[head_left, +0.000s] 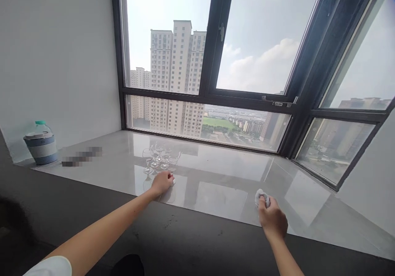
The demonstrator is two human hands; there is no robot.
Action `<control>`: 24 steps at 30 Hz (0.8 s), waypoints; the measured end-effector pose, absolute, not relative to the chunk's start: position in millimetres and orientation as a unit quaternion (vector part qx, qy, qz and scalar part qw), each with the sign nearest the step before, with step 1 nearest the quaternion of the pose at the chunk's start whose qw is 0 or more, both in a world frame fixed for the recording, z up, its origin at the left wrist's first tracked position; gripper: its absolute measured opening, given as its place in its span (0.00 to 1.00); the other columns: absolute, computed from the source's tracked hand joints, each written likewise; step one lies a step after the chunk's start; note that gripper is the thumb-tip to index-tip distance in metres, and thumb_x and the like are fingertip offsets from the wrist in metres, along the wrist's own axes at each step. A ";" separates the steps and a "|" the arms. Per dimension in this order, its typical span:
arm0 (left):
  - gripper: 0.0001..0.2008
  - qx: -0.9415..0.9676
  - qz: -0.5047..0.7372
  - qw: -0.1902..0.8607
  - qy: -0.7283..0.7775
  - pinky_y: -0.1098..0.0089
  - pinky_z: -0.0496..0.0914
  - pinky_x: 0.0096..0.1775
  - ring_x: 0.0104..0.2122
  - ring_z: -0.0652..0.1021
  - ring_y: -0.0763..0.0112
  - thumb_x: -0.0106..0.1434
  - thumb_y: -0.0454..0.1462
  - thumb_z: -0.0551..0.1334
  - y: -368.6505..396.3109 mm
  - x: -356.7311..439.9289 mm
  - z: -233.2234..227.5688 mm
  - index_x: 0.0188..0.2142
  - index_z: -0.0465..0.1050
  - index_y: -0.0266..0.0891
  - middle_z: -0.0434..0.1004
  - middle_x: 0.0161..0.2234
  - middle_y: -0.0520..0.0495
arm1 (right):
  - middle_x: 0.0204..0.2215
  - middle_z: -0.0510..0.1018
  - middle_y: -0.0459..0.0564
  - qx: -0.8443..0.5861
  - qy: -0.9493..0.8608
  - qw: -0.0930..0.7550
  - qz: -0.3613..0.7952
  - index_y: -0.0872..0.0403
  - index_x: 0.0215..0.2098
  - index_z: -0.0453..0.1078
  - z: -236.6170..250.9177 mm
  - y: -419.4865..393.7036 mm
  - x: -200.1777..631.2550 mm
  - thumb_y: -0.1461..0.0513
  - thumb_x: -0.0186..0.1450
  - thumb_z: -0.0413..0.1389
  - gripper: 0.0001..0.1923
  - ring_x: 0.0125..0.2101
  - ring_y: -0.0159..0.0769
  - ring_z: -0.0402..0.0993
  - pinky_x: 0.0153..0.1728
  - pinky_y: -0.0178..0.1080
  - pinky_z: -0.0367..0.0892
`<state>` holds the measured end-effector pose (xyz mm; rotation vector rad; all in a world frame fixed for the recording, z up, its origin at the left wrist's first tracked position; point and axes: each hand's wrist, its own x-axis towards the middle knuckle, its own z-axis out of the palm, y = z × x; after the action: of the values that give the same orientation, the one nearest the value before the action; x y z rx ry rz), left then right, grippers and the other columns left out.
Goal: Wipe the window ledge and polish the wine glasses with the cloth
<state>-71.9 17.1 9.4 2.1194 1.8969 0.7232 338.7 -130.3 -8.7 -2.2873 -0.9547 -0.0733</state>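
Observation:
My left hand [163,182] is closed low over the sill, near its front edge. Its fingers pinch the foot end of a stemmed glass [175,158], whose clear bowl tilts up just beyond them; the fingers hide part of the stem. Several more stemmed glasses [147,165] stand upright in a close group right behind and to the left of that hand. Over the right part of the sill, my right hand [273,218] is closed around a crumpled white cloth [261,196], well apart from the glasses.
The glossy grey window sill [222,189] drops off at its front edge. At the far left a blue-and-white cup [40,149] stands before a bottle with a green cap [40,123], beside a blurred-out dark item [82,156]. Dark-framed windows [206,99] rise behind.

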 end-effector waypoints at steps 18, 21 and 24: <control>0.11 0.828 0.237 0.044 0.507 0.67 0.61 0.39 0.37 0.74 0.65 0.67 0.36 0.50 -36.3 -15.1 2.1 0.39 0.70 0.38 0.76 0.36 0.44 | 0.29 0.74 0.48 -0.703 -0.412 0.580 -0.017 0.53 0.52 0.63 55.7 -96.3 265.4 0.47 0.62 0.49 0.26 0.26 0.39 0.69 0.27 0.36 0.59; 0.09 0.830 0.221 0.051 0.509 0.67 0.61 0.41 0.39 0.74 0.64 0.66 0.36 0.51 -38.2 -14.5 5.6 0.40 0.70 0.39 0.76 0.38 0.44 | 0.32 0.73 0.46 -0.625 -0.515 0.585 -0.044 0.53 0.57 0.56 98.2 -70.5 198.2 0.51 0.61 0.50 0.28 0.28 0.36 0.69 0.27 0.34 0.58; 0.08 0.831 0.209 0.063 0.512 0.67 0.61 0.42 0.41 0.74 0.65 0.66 0.36 0.52 -39.3 -14.7 8.3 0.40 0.69 0.40 0.76 0.39 0.45 | 0.35 0.74 0.47 -0.580 -0.622 0.520 -0.073 0.53 0.59 0.52 122.0 -50.3 141.6 0.57 0.61 0.50 0.29 0.30 0.35 0.70 0.28 0.33 0.58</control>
<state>-14.7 -39.3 8.3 2.5100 1.5475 0.6301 141.6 -50.3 122.0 -1.3914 -1.4917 -0.1759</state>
